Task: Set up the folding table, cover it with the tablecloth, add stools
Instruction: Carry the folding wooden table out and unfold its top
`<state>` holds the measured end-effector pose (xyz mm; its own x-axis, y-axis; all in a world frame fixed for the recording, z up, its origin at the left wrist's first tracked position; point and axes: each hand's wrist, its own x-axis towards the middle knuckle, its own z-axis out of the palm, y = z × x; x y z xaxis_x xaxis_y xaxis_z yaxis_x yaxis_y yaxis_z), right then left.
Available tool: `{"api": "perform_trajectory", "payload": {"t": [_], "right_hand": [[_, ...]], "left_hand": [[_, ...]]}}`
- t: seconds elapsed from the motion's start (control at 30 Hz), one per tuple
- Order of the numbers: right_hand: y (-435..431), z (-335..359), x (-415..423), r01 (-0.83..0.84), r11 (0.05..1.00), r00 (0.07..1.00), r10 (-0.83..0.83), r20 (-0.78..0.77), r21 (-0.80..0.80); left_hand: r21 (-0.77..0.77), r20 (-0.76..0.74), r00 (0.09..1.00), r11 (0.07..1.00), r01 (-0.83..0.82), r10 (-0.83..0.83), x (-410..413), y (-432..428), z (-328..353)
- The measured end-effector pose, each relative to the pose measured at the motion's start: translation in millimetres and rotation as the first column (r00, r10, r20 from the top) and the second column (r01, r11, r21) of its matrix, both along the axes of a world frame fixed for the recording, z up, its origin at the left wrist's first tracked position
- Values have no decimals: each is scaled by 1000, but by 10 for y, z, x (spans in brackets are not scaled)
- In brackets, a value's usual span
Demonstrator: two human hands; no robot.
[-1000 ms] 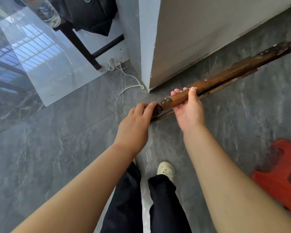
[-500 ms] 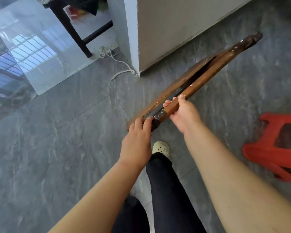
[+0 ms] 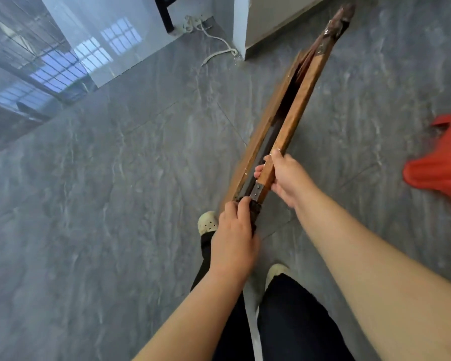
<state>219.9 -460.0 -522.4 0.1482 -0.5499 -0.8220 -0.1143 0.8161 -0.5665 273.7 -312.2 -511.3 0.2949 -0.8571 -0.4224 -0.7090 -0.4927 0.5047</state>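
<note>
Worn brown folding table (image 3: 301, 100), folded but gaping slightly — left hand (image 3: 235, 230) grips its near end, right hand (image 3: 288, 178) clamps it just beyond.

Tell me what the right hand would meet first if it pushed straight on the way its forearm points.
Past the wooden rail it grips, the right hand would likely meet the folded table's other panel across the dark gap; depth is unclear from above.
</note>
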Motion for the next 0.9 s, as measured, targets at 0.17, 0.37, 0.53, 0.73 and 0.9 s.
{"api": "perform_trajectory", "payload": {"t": [0.17, 0.37, 0.53, 0.73, 0.9], "right_hand": [[613, -103, -290, -55, 998, 997, 53, -62, -24], [1765, -98, -769, -189, 982, 946, 181, -270, -3], [2902, 28, -926, -199, 980, 945, 190, -267, -5], [3975, -4, -942, -222, 975, 935, 212, -286, -5], [4602, -58, -1010, -285, 958, 920, 264, -289, -34]], "left_hand": [[-58, 18, 999, 998, -32, 34, -424, 660, -66], [74, -48, 991, 990, -121, 125, -1023, 1691, -33], [85, -134, 980, 987, -137, 148, -1178, 2900, -66], [106, -135, 988, 992, -67, 81, -1160, 3920, -67], [125, -108, 988, 987, -100, 114, -1279, 4576, -42]]}}
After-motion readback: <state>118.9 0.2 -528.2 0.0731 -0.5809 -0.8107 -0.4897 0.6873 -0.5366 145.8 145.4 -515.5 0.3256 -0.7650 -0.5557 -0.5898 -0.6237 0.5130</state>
